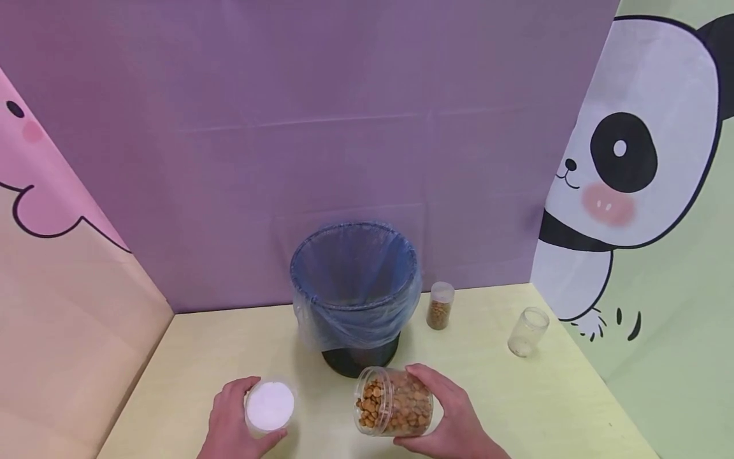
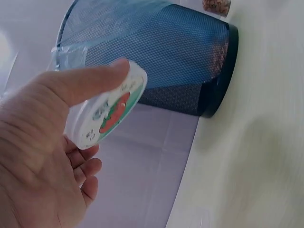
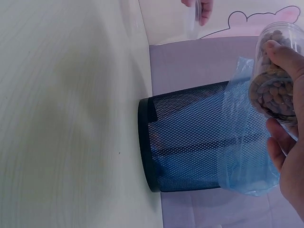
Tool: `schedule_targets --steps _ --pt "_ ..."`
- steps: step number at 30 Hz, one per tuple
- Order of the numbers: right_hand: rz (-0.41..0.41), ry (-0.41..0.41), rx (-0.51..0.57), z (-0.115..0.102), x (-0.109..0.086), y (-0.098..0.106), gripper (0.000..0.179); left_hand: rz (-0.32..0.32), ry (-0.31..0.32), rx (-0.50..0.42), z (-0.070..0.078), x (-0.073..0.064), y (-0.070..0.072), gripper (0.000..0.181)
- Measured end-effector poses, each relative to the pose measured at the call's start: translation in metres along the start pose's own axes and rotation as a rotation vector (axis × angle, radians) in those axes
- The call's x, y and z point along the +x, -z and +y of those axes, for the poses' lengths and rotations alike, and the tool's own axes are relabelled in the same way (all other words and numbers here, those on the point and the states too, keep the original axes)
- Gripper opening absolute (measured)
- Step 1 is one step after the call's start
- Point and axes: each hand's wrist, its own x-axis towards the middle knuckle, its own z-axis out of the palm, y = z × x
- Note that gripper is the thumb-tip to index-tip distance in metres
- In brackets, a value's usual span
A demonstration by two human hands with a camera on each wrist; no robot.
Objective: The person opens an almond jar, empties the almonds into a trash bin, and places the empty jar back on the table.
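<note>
My left hand (image 1: 232,417) pinches a round lid (image 1: 270,406) between thumb and fingers, its white face toward the head camera. In the left wrist view the other face of the lid (image 2: 114,111) carries a red and green print. My right hand (image 1: 450,417) grips a clear jar (image 1: 395,403) lying tipped sideways, with its mouth to the left. Brown kibble pieces (image 3: 275,97) fill much of that jar. Both hands are above the table in front of a black mesh waste bin (image 3: 190,137), lined with a blue plastic bag (image 1: 361,325).
Right of the bin stands a small clear jar (image 1: 439,306) partly filled with brown pieces. Farther right is another clear jar (image 1: 528,331) with a little pale matter at its bottom. A purple backdrop (image 1: 344,127) rises behind the pale table (image 1: 229,344); printed panels flank it.
</note>
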Motion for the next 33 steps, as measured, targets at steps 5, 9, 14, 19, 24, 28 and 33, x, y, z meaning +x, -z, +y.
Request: schedule_targets --steps 5,9,14,19,24,28,33 --pt "0.033 0.015 -0.064 0.001 -0.001 0.002 0.097 0.03 0.03 0.03 -0.012 0.004 0.006 0.091" --pt "0.051 0.03 -0.062 0.002 0.0 0.002 0.098 0.001 0.126 0.037 -0.021 0.012 0.012 0.092" --pt "0.088 0.07 -0.008 0.005 -0.001 0.002 0.102 -0.113 0.213 0.047 -0.04 0.025 0.018 0.093" --pt "0.136 0.122 0.016 0.01 0.0 0.003 0.105 -0.209 0.283 0.045 -0.067 0.039 0.021 0.094" --pt "0.14 0.091 -0.008 0.008 0.0 0.004 0.102 -0.167 0.232 0.016 -0.093 0.052 0.022 0.091" --pt "0.133 0.071 -0.015 0.005 0.0 0.005 0.102 -0.165 0.188 0.025 -0.111 0.058 0.023 0.087" --pt "0.164 0.107 -0.027 0.006 0.001 0.007 0.103 -0.225 0.211 0.064 -0.127 0.066 0.024 0.091"
